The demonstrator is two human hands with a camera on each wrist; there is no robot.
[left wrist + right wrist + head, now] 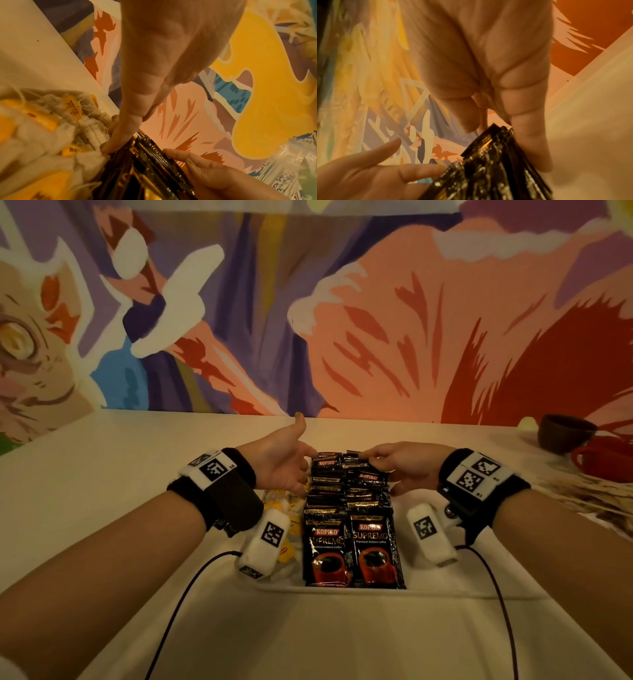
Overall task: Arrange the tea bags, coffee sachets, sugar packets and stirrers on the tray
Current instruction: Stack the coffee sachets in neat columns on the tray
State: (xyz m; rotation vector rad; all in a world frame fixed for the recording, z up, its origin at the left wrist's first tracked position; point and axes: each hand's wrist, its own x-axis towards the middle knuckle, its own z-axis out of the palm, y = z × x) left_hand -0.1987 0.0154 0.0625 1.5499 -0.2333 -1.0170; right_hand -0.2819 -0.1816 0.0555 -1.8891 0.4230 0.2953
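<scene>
Black coffee sachets point(349, 518) lie in two overlapping rows on a white tray point(346, 590). My left hand point(294, 470) presses straight fingers against the left side of the far sachets point(154, 169), thumb raised. My right hand point(387, 470) grips the far right sachets point(496, 169), fingers over their far edge and thumb point(532, 142) along their right side. Tea bags point(284, 505) with yellow tags are heaped on the tray left of the sachets, partly hidden by my left wrist; in the left wrist view the tea bags point(51, 121) touch the sachets.
A pale pile of thin pieces point(589, 491) lies on the table at the right; I cannot tell if they are stirrers or packets. Behind it stand a dark brown cup point(565, 433) and a red cup point(606, 460). A painted wall runs along the table's far edge.
</scene>
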